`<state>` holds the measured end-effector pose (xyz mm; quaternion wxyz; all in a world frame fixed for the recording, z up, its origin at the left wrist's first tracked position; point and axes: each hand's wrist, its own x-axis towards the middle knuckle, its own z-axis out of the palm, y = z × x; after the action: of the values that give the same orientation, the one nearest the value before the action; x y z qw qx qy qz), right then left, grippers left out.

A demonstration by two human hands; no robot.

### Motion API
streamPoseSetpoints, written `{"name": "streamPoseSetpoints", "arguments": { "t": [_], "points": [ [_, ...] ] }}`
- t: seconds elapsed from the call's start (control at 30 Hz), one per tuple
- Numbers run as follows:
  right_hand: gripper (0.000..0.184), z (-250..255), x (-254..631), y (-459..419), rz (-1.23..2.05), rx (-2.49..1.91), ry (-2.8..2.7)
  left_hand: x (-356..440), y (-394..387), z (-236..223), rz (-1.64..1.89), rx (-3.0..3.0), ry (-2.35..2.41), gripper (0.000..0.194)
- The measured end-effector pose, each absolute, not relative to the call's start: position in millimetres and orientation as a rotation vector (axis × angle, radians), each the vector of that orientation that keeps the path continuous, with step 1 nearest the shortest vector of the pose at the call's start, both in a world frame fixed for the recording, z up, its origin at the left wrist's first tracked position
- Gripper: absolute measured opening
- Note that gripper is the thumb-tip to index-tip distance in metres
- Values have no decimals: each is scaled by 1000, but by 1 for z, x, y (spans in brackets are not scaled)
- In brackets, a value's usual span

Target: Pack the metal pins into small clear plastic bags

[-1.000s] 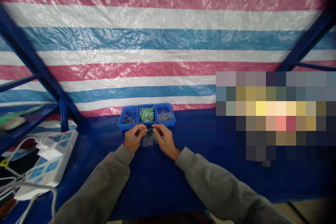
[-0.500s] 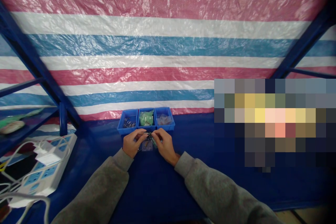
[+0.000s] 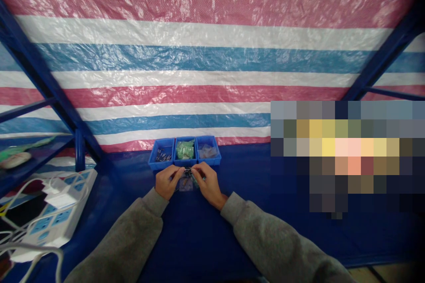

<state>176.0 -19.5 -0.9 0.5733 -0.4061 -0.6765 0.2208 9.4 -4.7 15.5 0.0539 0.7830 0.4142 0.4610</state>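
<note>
small metal piece, right there in the head view, pinched by both hands' fingertips: left hand at its nine o'clock, right hand at three, clear bag at six, middle blue bin at twelve!

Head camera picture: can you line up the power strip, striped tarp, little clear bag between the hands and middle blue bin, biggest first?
1. Striped tarp
2. Power strip
3. Middle blue bin
4. Little clear bag
</note>
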Motion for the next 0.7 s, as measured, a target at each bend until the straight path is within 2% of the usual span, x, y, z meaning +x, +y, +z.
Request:
{"name": "streamPoseSetpoints", "arguments": {
  "t": [0.33,0.57,0.7],
  "points": [
    [22,0,175,-20,506,-916,-1638,10,-4,18,1517,2335,1190,16],
    [22,-1,175,-18,506,-925,-1641,6,-3,14,1496,2093,1262,22],
    [23,-1,175,-18,504,-926,-1627,7,-4,11,1525,1978,1213,18]
  ]
}}
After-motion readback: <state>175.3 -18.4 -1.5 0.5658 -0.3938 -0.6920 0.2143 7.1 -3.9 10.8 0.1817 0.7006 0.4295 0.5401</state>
